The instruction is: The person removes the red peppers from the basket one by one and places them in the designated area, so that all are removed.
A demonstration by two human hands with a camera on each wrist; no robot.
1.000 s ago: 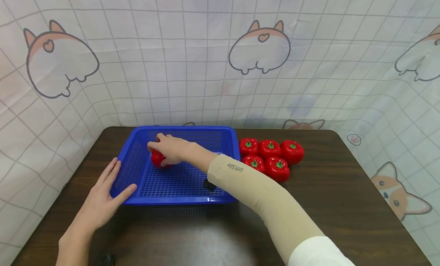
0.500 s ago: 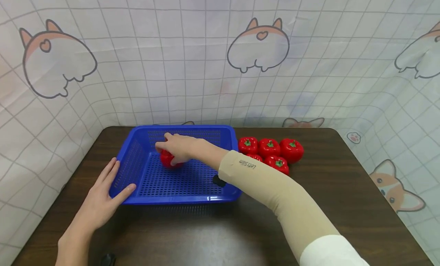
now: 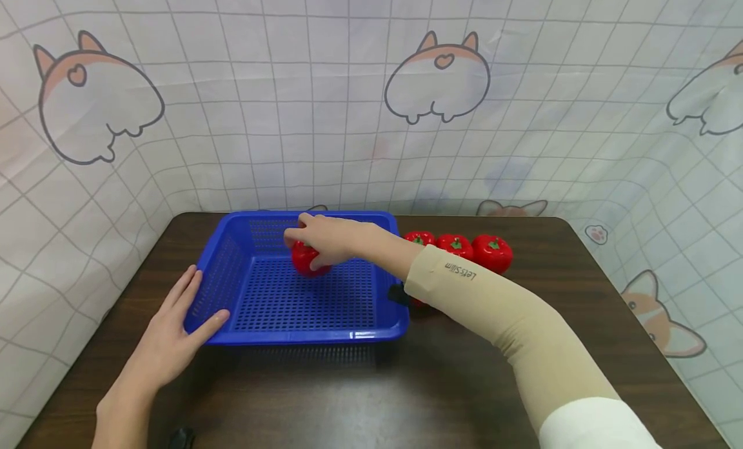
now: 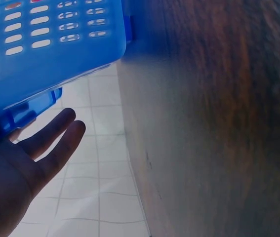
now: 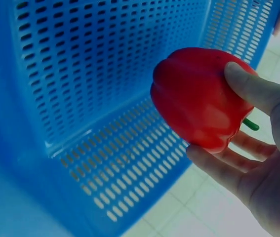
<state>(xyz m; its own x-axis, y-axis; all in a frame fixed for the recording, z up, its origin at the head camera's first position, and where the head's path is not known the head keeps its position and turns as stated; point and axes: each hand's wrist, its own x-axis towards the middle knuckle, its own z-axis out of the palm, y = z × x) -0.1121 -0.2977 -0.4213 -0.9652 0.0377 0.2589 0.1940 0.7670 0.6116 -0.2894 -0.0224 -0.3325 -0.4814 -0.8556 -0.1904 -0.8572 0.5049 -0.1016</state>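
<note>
Thumb and fingers of my right hand (image 3: pixel 333 237) grip a red bell pepper (image 3: pixel 304 259) above the floor of a blue perforated basket (image 3: pixel 278 338). In the right wrist view the bell pepper (image 5: pixel 199 98) lies on its side, apart from the basket walls, its green stem toward my palm. My left hand (image 3: pixel 165 342) rests at the basket's left front corner, thumb at the front rim and fingers along the left side. The left wrist view shows those fingers straight beside the basket (image 4: pixel 46 74).
Right of the basket, more red bell peppers (image 3: pixel 492 253) stand on the dark wooden table (image 3: pixel 557 288), partly hidden by my right forearm. A patterned white cloth (image 3: pixel 325 113) hangs behind and at both sides. A small black object (image 3: pixel 182 438) lies at the front left.
My right hand has carried the bell pepper to the right and slightly up inside the basket. The forearm now covers more of the peppers on the table. My left hand has stayed put.
</note>
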